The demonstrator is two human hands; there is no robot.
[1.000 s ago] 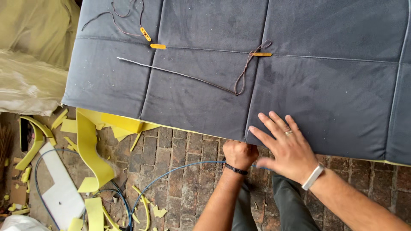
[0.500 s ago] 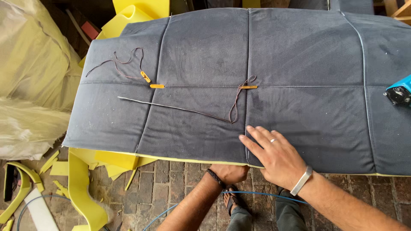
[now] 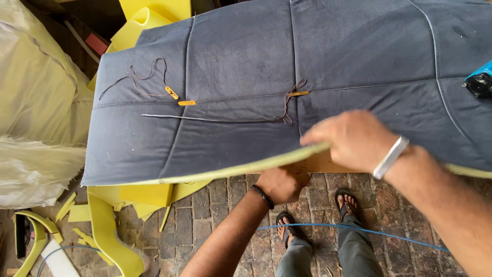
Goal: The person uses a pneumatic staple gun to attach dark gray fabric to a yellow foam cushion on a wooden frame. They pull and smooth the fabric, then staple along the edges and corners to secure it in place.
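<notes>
A large dark blue-grey padded cushion (image 3: pixel 246 61) with stitched seams fills the upper view. My right hand (image 3: pixel 353 139), with a white wristband, grips its front edge and lifts it, showing the yellow foam rim (image 3: pixel 230 170) and a brown board beneath. My left hand (image 3: pixel 281 183), with a dark wristband, is curled in a fist under that raised edge, against the board. A long steel needle (image 3: pixel 205 119) lies on the fabric with dark thread (image 3: pixel 289 105) running to an orange tab (image 3: pixel 298 93). Another orange tab (image 3: pixel 186 102) sits at the left seam.
Yellow foam offcuts (image 3: pixel 107 231) litter the brick floor (image 3: pixel 215 215) at lower left. A plastic-wrapped bundle (image 3: pixel 36 118) stands at the left. A blue tool (image 3: pixel 480 82) rests at the cushion's right edge. A blue cord (image 3: pixel 359 230) crosses above my sandalled feet.
My right hand went from lying flat on the fabric to gripping the front edge and lifting it. My left hand stayed under the edge. The view shifted toward the cushion.
</notes>
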